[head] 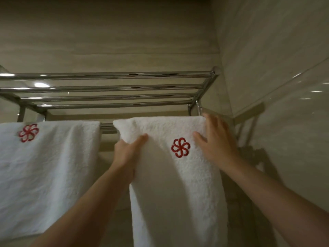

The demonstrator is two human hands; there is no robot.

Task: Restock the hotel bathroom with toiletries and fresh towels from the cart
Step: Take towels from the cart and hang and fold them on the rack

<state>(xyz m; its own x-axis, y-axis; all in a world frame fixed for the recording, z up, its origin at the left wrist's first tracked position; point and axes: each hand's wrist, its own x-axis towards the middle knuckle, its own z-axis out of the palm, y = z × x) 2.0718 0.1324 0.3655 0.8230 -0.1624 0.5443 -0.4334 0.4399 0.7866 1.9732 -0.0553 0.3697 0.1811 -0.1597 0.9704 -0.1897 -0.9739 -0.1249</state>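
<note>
Towel (pixel 178 184), white, thick and fluffy with a red pinwheel emblem, hangs folded over the rail (pixel 106 128) under the chrome rack (pixel 110 86). Left hand (pixel 126 150) fingers pinch its left edge; right hand (pixel 216 139) lies flat, fingers spread, on its right edge.

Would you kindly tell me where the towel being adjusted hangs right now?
In the head view, the right-hand towel hangs over the lower rail, beside the other towel, with the left hand and right hand on it.
</note>
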